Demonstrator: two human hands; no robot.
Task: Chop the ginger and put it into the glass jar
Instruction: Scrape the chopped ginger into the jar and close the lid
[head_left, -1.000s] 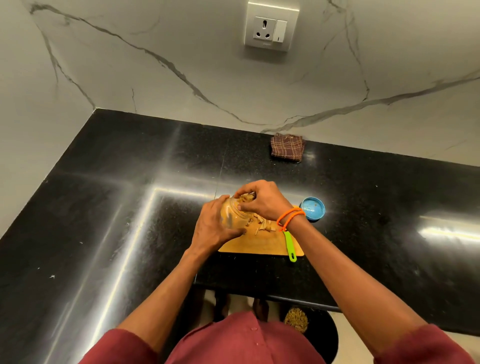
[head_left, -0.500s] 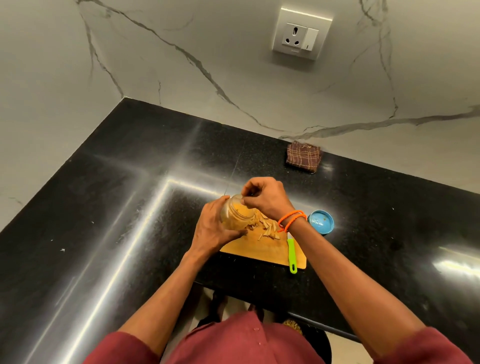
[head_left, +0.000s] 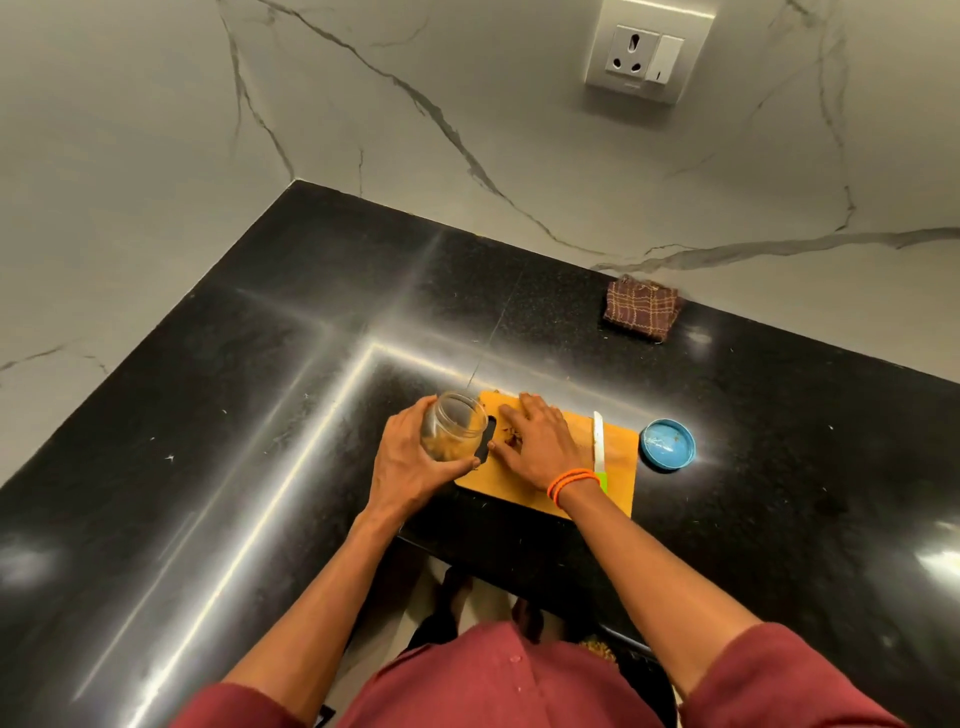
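We grip the glass jar (head_left: 453, 427), ginger (head_left: 445, 448) inside, in our curled left hand (head_left: 410, 462), just left of our flat, open right hand (head_left: 540, 441) pressing scraps on the cutting board (head_left: 618, 467), knife (head_left: 599, 441) beside its right.

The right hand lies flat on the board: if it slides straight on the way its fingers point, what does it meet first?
Probably the clear glass jar, held by the left hand beside the orange cutting board; the right hand points up-left.
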